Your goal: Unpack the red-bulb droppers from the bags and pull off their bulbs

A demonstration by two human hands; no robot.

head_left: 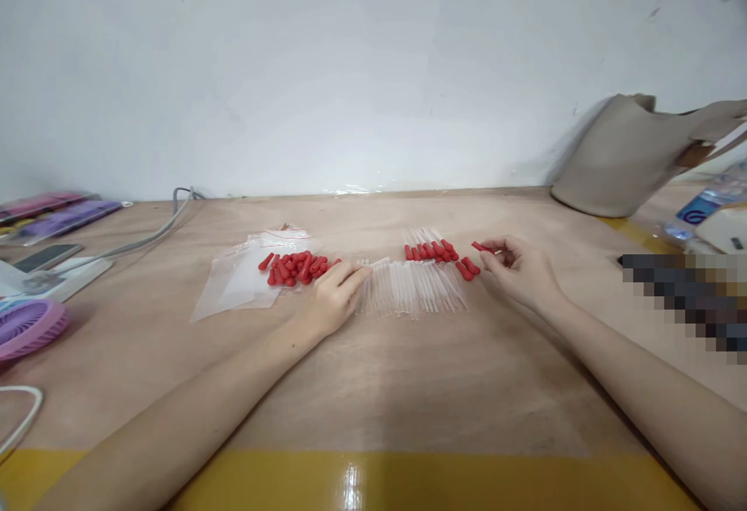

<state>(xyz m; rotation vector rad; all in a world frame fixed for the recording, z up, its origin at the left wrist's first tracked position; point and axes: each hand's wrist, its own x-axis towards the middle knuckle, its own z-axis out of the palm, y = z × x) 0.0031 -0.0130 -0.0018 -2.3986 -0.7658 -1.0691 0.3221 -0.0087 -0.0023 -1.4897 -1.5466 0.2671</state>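
Note:
My left hand (335,297) is closed, its fingertips pinching a thin clear dropper tube (380,262) at the left end of a row of similar clear tubes (412,289). Between the thumb and fingers of my right hand (513,266) is a red rubber bulb (481,247). Just left of that hand lie a few loose red bulbs (468,268). Behind the row, several clear tubes have red bulbs (430,251) at their near ends. A pile of red bulbs (297,267) rests beside my left hand, partly on clear plastic bags (233,287).
At the left are a purple-pink round object (35,328), a grey cable (145,243), a dark phone-like slab (50,257) and purple packets (73,219). A beige bag (618,157) leans against the wall at the right, near a plastic bottle (694,211).

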